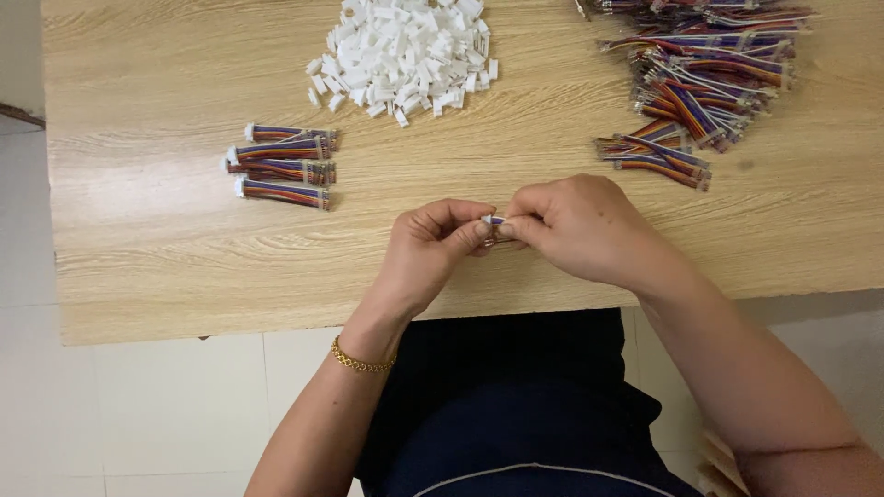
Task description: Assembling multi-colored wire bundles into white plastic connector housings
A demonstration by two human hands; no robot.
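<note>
My left hand (431,248) and my right hand (578,225) meet over the near part of the wooden table (166,239). Between their fingertips they pinch a small white connector with a short multicoloured wire piece (492,222), mostly hidden by the fingers. A gold bracelet (361,362) circles my left wrist. A heap of white plastic connector housings (405,51) lies at the far centre. At the far right lies a pile of loose rainbow wire bundles (700,78).
Several finished wire pieces with white connectors (281,166) lie in a neat stack at the left of the table. The table's front edge runs just past my wrists, with white floor tiles (157,405) and my dark clothing (516,405) below.
</note>
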